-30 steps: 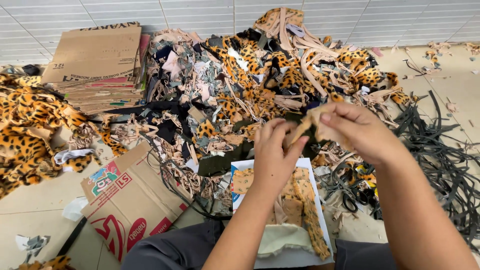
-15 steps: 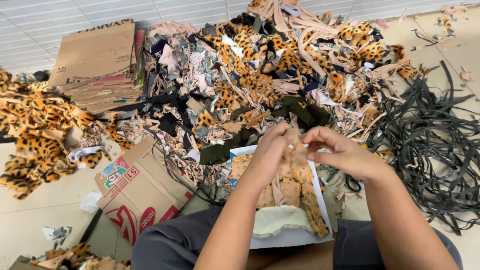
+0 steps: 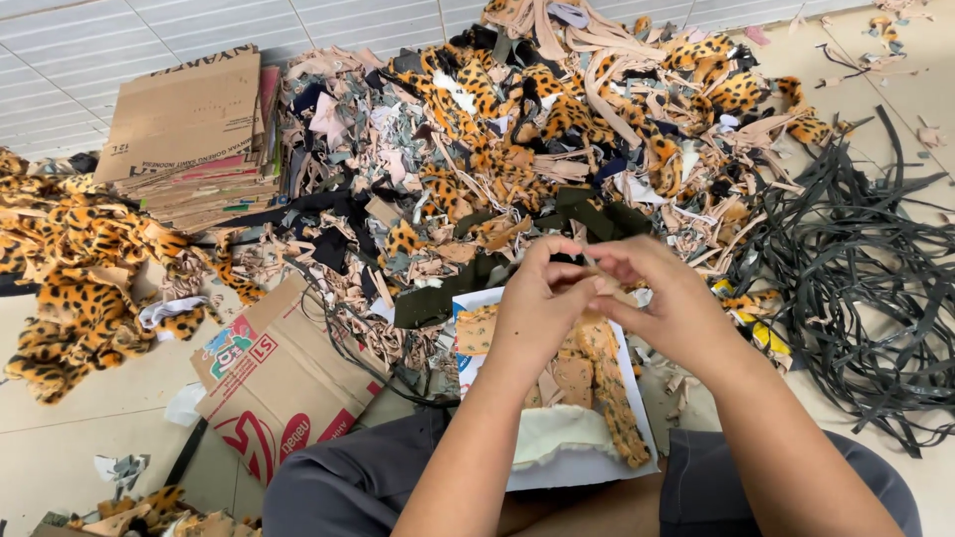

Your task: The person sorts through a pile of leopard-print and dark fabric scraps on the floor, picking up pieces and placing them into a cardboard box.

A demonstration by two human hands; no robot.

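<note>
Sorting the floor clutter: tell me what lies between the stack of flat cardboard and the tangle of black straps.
In the head view, a big heap of leopard-print and beige fabric scraps fills the stretch between the cardboard stack and the black straps.

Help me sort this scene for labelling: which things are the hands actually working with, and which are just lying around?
In hand:
left hand and right hand, pinching a small tan scrap together
white board on the lap, carrying leopard-print pieces

Lying about:
big scrap heap
black straps
flattened cardboard stack
printed carton
leopard fabric pile
</note>
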